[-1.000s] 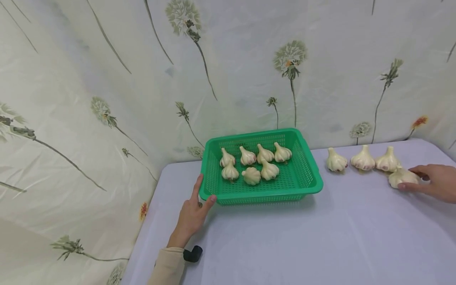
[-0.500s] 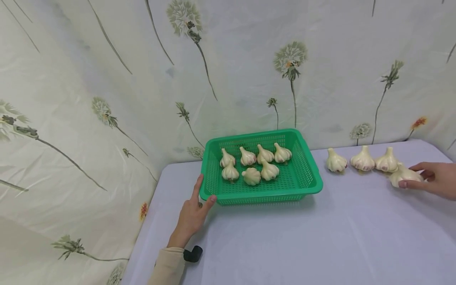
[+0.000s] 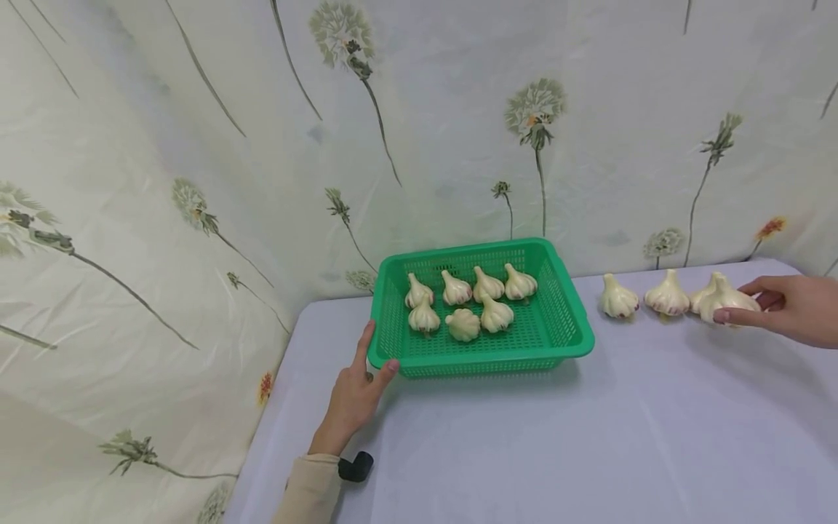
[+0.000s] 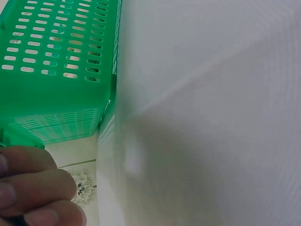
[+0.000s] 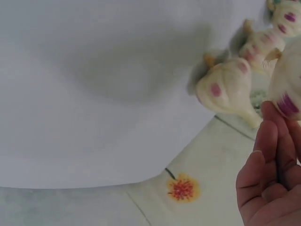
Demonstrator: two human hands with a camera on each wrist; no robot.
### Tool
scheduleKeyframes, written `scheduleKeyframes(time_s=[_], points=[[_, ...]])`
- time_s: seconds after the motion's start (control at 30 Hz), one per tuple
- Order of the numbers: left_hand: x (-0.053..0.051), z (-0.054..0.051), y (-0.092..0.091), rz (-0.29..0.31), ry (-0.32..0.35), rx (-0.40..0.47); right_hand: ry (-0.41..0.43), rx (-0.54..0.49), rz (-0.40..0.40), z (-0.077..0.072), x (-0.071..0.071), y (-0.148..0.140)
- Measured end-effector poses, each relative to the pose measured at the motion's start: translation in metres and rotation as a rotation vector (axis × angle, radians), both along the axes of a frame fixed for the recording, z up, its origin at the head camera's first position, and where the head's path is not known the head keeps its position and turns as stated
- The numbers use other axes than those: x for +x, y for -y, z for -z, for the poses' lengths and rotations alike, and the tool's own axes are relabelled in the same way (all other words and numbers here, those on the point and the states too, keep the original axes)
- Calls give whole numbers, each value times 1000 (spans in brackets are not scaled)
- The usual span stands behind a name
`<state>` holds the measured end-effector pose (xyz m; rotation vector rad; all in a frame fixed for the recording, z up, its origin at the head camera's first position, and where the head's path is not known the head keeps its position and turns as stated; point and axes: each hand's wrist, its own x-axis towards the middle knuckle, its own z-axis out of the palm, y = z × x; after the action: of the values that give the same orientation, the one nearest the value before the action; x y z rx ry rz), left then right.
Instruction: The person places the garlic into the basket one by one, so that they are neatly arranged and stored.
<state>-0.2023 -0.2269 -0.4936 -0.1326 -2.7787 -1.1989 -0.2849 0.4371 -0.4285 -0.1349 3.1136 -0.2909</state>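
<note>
The left hand (image 3: 352, 402) is touching a green, rectangular, perforated plastic basket (image 3: 484, 361), thumb and forefinger spread apart; the right hand (image 3: 795, 311) is pinching a cream-white, purple-flecked, rounded garlic bulb (image 3: 725, 300) above the pale lavender tabletop (image 3: 524, 451); three similar bulbs (image 3: 666, 295) are sitting beyond.

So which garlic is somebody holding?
The rightmost garlic bulb, outside the green basket: the right hand grips it. The other garlic bulbs have no hand on them.
</note>
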Motion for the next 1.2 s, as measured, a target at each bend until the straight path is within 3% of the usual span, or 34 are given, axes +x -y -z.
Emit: scheduleKeyframes(time_s=[0.33,0.7,0.93,1.2], points=[[0,1,1,4,-6,-9,-53,-37,-130,-31,-9,42],[-1,2,3,11,-12,-7,-64,-165,-301,-65,-19,127],[0,1,2,13,0,-2,-5,-173,-391,-81,-32,177],[1,-1,2,10,0,-3,108,-157,-509,-89,-54,218]])
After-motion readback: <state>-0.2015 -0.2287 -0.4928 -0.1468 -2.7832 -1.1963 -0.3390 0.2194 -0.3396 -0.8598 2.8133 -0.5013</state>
